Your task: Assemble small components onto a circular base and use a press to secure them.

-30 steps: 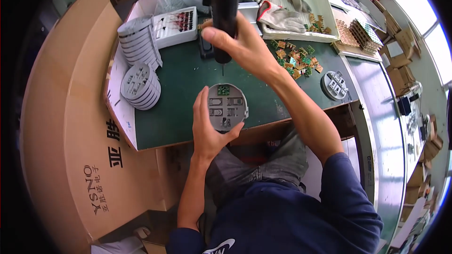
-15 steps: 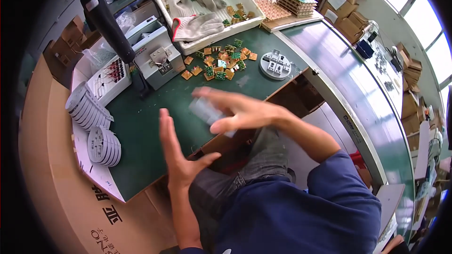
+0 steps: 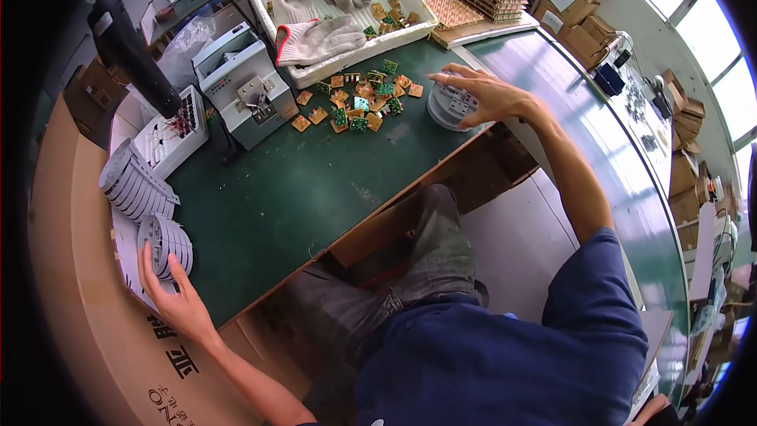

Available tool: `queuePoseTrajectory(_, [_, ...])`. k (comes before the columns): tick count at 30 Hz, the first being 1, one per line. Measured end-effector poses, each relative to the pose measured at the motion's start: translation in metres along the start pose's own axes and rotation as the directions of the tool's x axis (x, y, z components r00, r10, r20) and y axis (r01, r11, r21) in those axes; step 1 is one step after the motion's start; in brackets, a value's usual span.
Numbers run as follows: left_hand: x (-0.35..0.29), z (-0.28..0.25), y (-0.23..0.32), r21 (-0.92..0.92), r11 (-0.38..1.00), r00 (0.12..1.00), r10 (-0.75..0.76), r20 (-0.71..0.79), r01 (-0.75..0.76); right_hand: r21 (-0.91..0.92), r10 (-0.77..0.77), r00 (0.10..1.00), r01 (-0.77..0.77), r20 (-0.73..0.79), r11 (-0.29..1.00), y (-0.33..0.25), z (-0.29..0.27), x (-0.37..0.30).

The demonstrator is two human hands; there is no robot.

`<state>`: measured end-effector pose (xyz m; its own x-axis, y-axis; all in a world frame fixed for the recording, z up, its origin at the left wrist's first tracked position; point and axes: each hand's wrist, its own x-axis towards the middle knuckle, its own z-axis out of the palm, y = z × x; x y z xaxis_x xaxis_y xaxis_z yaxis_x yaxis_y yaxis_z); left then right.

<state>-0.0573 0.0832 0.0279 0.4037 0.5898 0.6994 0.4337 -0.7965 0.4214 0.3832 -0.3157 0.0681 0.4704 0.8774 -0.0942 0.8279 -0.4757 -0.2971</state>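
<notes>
My right hand (image 3: 493, 99) spans a round light-grey plastic disc (image 3: 446, 110) near the right front edge of the bench, fingers on its far side and thumb on the near side. This disc appears to sit on another one. At the left, my left hand (image 3: 177, 296) is open, thumb and fingers apart, at the near stack of similar grey discs (image 3: 175, 241). Whether its fingertips touch the stack I cannot tell. A second stack of discs (image 3: 140, 185) leans just behind. Small green and copper-coloured circuit boards (image 3: 363, 101) lie in a loose heap mid-bench.
A white tray (image 3: 339, 59) with gloves (image 3: 319, 38) and small boards stands at the back. Left of the heap is a grey machine (image 3: 256, 106), with a black cylindrical tool (image 3: 130, 51) above. A cardboard sheet (image 3: 71, 268) borders the green bench (image 3: 268, 197). Pin boards (image 3: 493, 0) are stacked at the back right.
My right hand has carried a grey disc from the bench's front middle to the disc at the right. My left hand has moved left and down to the near stack.
</notes>
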Motion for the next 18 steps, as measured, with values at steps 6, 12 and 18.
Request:
queuePoseTrajectory(6, [0.000, -0.002, -0.001, 0.040, 0.994, 0.990, 0.108, -0.087, -0.105, 0.204, -0.009, 0.992, 0.034, -0.126, 0.978, 0.020, 0.000, -0.004])
queuePoseTrajectory(12, [-0.017, 0.012, 0.050, -0.360, 0.933, 0.999, 0.003, 0.047, 0.014, 0.356, 0.162, 0.947, -0.055, -0.277, 0.933, 0.012, -0.020, -0.024])
queuePoseTrajectory(18, [-0.026, 0.092, 0.188, -0.681, 0.724, 0.840, 0.299, 0.453, 0.110, 0.443, 0.235, 0.906, -0.060, -0.351, 0.895, 0.025, -0.009, -0.050])
